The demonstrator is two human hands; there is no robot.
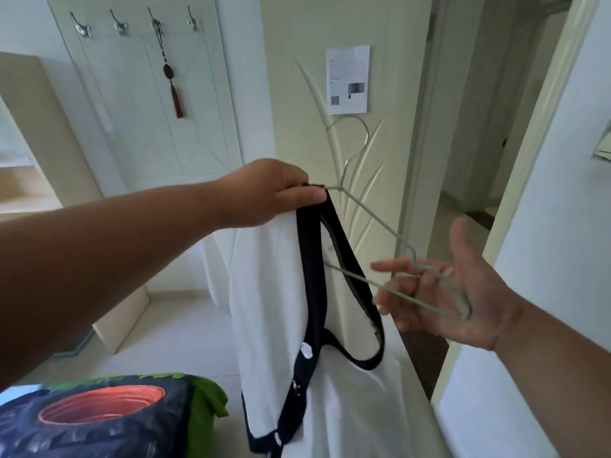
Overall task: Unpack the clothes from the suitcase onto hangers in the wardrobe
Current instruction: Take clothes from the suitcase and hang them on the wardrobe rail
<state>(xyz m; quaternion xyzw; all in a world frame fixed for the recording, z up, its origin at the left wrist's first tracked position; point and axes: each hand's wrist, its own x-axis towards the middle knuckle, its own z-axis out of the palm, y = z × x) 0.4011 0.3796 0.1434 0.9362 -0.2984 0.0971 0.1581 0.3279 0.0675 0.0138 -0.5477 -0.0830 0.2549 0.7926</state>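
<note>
Head view. Nearest the lens, bottom left: folded dark printed fabric w/ an orange-red oval and a green edge (99, 421), cut off by the lower frame edge; can't tell what it lies on.

Left hand (264, 193), arm reaching in from the left, pinches the black-trimmed shoulder of a white garment w/ black edging and silver snap buttons (271, 325) together w/ one end of a thin pale-green wire hanger (373, 223). Garment hangs straight down from that pinch; its neckline loop sags open below the hanger's wire, and its hem runs out of frame at the bottom. Hanger is tilted: hook up near centre, in front of a cream wardrobe door w/ raised leaf relief (330, 34); other shoulder end slopes down to the right.

Right hand (463, 292), palm up, fingers loosely spread and relaxed, has the hanger's lower right end lying across fingers and palm; not clenched round it.

Room to move: pale tiled floor (172, 332) shows left of the garment; an open doorway (469, 143) lies right of the wardrobe door, w/ a white door edge (515, 180) just behind the right hand.

Backgrd: white paper sheet (347, 80) stuck on the wardrobe door; white wall panel w/ four metal hooks (132, 24), a dark red tassel pendant (172, 84) on the third.
</note>
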